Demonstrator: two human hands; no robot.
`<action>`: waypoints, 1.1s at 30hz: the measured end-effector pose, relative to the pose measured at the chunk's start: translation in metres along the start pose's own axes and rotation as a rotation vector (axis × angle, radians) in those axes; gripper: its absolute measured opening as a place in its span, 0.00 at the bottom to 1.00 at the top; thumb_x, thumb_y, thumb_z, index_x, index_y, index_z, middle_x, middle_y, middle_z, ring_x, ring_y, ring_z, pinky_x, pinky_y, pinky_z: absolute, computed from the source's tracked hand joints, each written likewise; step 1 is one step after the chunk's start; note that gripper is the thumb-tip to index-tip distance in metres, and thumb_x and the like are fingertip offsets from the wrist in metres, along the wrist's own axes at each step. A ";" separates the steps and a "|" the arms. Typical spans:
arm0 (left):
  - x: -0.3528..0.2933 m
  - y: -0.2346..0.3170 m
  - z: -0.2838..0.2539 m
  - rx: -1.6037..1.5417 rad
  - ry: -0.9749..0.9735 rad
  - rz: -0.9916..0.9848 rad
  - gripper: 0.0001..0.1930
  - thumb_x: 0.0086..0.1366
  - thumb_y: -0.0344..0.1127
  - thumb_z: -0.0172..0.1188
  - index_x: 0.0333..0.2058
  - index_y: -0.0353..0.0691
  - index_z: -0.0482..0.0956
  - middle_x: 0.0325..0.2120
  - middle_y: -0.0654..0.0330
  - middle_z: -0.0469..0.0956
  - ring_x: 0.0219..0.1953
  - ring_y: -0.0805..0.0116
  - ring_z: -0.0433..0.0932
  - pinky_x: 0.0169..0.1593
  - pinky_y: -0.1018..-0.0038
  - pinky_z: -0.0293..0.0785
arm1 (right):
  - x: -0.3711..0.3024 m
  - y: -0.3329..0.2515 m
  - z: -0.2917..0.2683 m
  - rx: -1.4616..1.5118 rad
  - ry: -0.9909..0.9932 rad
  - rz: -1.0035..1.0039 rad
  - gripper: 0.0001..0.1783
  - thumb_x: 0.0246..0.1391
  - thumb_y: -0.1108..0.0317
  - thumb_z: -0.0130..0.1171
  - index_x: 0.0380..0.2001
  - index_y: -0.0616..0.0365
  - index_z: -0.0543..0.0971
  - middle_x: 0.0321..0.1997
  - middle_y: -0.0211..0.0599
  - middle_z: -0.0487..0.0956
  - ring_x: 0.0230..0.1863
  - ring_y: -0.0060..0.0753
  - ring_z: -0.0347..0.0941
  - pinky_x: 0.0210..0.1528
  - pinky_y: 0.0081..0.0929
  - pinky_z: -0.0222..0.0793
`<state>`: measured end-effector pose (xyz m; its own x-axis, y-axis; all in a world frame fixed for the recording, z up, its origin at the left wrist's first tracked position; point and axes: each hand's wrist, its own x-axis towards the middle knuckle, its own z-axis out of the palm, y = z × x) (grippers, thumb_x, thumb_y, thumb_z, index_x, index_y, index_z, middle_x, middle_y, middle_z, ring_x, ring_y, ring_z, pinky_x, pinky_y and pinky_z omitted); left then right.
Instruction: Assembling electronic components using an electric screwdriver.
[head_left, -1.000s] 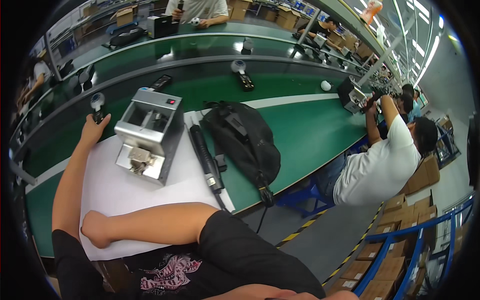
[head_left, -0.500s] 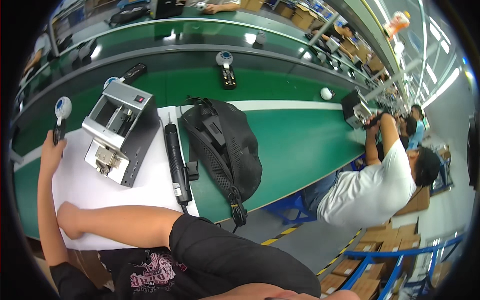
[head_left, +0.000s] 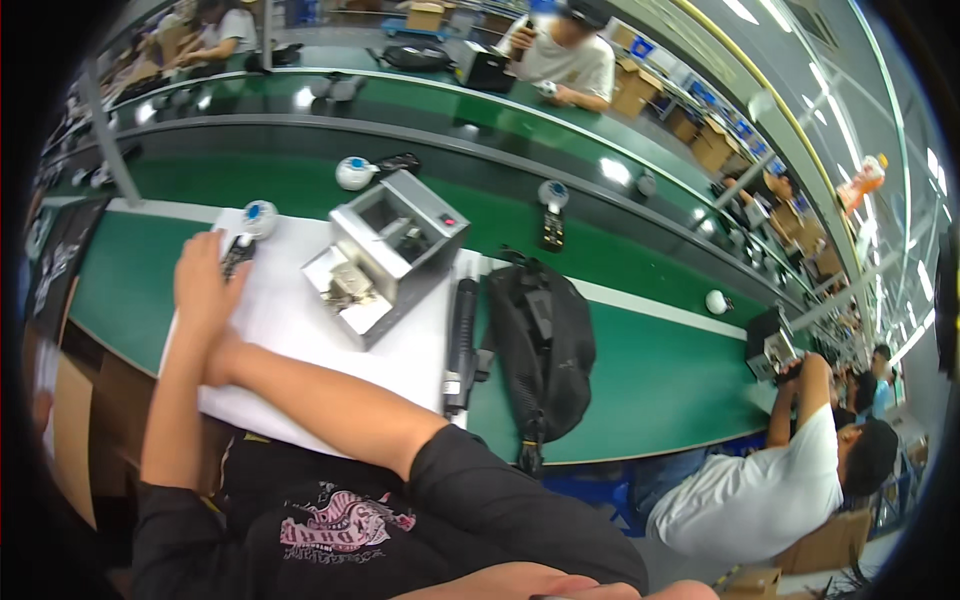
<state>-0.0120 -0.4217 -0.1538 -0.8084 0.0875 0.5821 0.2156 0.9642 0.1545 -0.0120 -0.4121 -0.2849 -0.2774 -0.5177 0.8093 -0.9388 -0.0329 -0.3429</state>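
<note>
At the left of the white sheet [head_left: 290, 275], my left hand [head_left: 205, 275] is closed around the lower end of a device [head_left: 259, 219] with a round white head, a blue face and a black body. My right hand [head_left: 221, 360] rests near the sheet's near left edge, mostly behind my left forearm, so its fingers are hidden. Beyond both hands stands a silver and black bench machine [head_left: 385, 260] with an open frame, a red switch and a metal fixture at its front. A black electric screwdriver [head_left: 461, 345] lies at the sheet's right edge.
A black mesh bag [head_left: 545, 345] lies right of the screwdriver. Similar white-headed devices, one left [head_left: 356, 173] and one right [head_left: 553, 200], lie on the far green strip. A co-worker in white [head_left: 750, 490] handles another machine [head_left: 770, 345] at right. Across the bench sits another person [head_left: 570, 60].
The view has swung left, so the bench appears farther right and more of its left end shows. My left hand stays at the white-headed device, whose black body now looks more tilted.
</note>
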 end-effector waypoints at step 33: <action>-0.064 0.091 0.010 -1.434 -0.375 1.184 0.12 0.55 0.28 0.68 0.38 0.30 0.82 0.48 0.46 0.81 0.53 0.48 0.80 0.58 0.56 0.76 | 0.028 0.006 -0.028 -0.104 -0.299 0.621 0.13 0.51 0.60 0.65 0.25 0.57 0.76 0.27 0.45 0.79 0.31 0.56 0.78 0.34 0.51 0.72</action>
<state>0.0540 -0.3368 -0.1855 0.0581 0.6891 0.7224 0.7414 -0.5143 0.4310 -0.0308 -0.4023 -0.2509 -0.7155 -0.6275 0.3071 -0.6431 0.4200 -0.6403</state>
